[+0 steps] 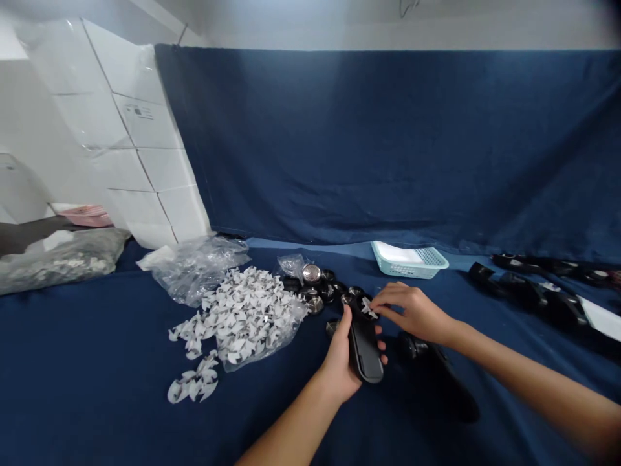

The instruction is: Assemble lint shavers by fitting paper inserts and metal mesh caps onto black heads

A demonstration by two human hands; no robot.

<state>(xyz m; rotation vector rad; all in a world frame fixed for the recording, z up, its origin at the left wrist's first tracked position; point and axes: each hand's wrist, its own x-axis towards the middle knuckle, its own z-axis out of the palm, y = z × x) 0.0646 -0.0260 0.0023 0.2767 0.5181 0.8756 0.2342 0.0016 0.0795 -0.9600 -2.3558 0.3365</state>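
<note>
In the head view, your left hand [339, 370] closes around the black handle [366, 355], thumb left, fingertips right. Your right hand's [413, 312] fingers pinch the white bladed piece [367, 309], just left of their tips, at the handle's far end.

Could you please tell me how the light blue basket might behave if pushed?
The basket looks fairly stiff, holding its shape; probably light, given its perforated sides; and unlikely to tip, being wide and low.
</note>
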